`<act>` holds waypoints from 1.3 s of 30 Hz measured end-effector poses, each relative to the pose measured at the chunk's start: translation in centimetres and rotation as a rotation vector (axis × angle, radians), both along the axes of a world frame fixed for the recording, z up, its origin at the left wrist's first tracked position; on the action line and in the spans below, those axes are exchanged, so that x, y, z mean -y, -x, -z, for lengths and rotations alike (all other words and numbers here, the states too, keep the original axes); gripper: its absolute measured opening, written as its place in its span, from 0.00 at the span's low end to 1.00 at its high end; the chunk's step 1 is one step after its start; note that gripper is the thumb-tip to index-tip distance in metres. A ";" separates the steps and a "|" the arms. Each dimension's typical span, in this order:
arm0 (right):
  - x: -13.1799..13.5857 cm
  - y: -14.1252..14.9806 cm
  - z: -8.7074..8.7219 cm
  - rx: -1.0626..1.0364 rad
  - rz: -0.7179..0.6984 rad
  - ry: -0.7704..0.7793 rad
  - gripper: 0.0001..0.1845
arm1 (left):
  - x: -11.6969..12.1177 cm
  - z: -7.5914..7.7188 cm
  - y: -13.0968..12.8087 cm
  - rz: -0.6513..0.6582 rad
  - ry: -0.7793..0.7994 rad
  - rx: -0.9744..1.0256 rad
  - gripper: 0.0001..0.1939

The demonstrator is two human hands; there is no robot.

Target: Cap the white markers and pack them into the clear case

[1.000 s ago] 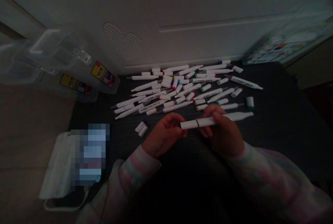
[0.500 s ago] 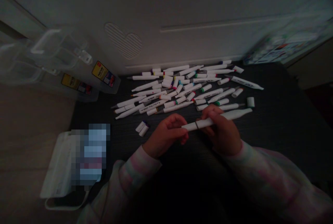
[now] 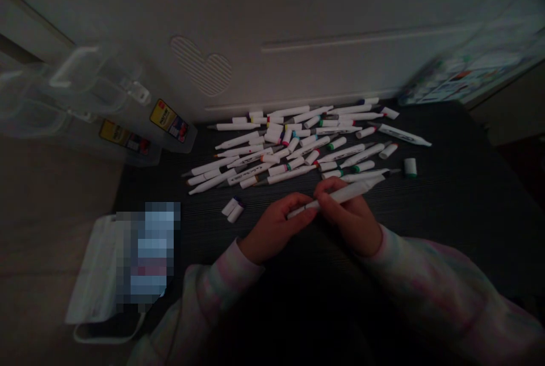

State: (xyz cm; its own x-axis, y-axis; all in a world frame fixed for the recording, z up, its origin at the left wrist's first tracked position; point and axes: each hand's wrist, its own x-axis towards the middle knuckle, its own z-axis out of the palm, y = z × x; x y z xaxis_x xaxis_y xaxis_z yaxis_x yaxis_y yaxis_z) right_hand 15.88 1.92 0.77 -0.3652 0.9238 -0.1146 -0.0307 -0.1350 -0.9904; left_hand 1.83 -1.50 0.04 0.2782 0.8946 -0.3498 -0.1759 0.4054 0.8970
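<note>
Both of my hands hold one white marker [image 3: 354, 190] above the front of the dark table. My left hand [image 3: 279, 225] is closed round its left end, by a thin dark ring on the barrel. Around its middle, my right hand [image 3: 355, 217] is closed, with the fingers pressed close to the left hand. The marker slants up to the right, and its far end looks dark. Behind the hands lies a pile of white markers [image 3: 293, 150], many uncapped, among loose caps with coloured bands. A single green-banded cap [image 3: 410, 167] stands to the right.
Two loose caps [image 3: 233, 209] lie left of my hands. At the left are clear plastic cases [image 3: 170, 122] with yellow labels, a phone [image 3: 155, 252] with a blurred screen, and a white device [image 3: 91, 275] with a cable. A pale panel [image 3: 298, 25] rises behind the table [image 3: 460, 196].
My right hand has slid left along the marker, closer to my left hand. The marker has shifted left, and a dark end now shows at its right.
</note>
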 end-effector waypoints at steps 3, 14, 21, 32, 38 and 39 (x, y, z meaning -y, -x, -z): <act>0.1 0.1 -0.2 -0.080 -0.016 0.033 0.09 | -0.1 0.4 0.0 -0.037 0.104 0.195 0.12; 0.1 -0.2 0.2 -0.004 -0.128 -0.010 0.10 | 0.2 0.6 -0.2 -0.043 0.176 0.395 0.15; 0.6 0.1 0.8 0.209 -0.130 -0.295 0.16 | -0.1 0.1 -0.4 -0.330 0.077 0.486 0.15; 1.0 1.4 0.8 0.538 -0.221 -0.574 0.06 | 0.2 0.1 -0.9 -0.346 0.119 0.718 0.11; 0.8 1.1 0.4 0.532 -0.169 -0.558 0.06 | 0.2 0.2 -1.0 -0.361 0.082 0.642 0.11; 0.8 1.0 0.3 0.532 -0.163 -0.552 0.06 | 0.2 0.2 -1.0 -0.368 0.082 0.619 0.11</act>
State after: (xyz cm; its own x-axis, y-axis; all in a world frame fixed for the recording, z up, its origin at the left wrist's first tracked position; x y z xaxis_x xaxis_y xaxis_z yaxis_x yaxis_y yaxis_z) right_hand 14.89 1.12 0.48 -0.5258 0.8377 0.1477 0.4451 0.4189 -0.7915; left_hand 2.78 -1.69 -0.19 0.1328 0.9460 -0.2957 -0.7800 0.2839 0.5578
